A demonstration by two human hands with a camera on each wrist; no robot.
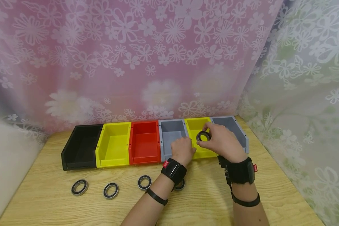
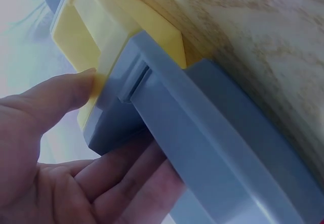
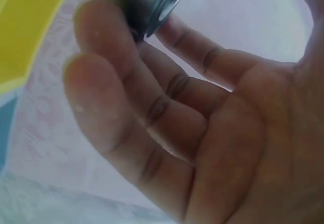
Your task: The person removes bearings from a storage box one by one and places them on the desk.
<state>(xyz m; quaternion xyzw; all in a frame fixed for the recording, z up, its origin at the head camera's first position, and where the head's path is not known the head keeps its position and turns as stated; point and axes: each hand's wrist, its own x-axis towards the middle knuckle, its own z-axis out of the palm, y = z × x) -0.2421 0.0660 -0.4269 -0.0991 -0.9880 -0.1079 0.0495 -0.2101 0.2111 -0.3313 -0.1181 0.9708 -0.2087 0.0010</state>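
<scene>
- At 8 o'clock the leftmost bearing (image 1: 74, 189) and at 7 o'clock the second bearing (image 1: 105, 192) lie flat on the desk (image 1: 212, 201), well apart, and seem at least risk
- Between 6 and 7 o'clock the third bearing (image 1: 139, 183) lies just beside the left forearm; a leftward swing of that arm could sweep it away
- At 6 o'clock the fourth bearing (image 1: 179, 189), partly hidden by the left wrist, could be knocked if the wrist drops
- Near 5 o'clock the left hand (image 1: 182, 150) has its fingers clamped where the middle grey bin (image 1: 170, 135) meets the right-hand yellow bin (image 1: 196, 125); a hard tug could skew the row, since the bins stand touching
- At 4 o'clock the right hand (image 1: 224, 141) has its fingers clamped on the held bearing (image 1: 199, 137), in line with that yellow bin; a fingertip hold on a smooth ring could slip and drop it against the rim
- The desk is light wood-grain, with a pale surface (image 1: 8, 166) between 8 and 9 o'clock, a pink flowered curtain (image 1: 158, 56) at 12 and a whitish flowered curtain (image 1: 305, 125) at 3
</scene>
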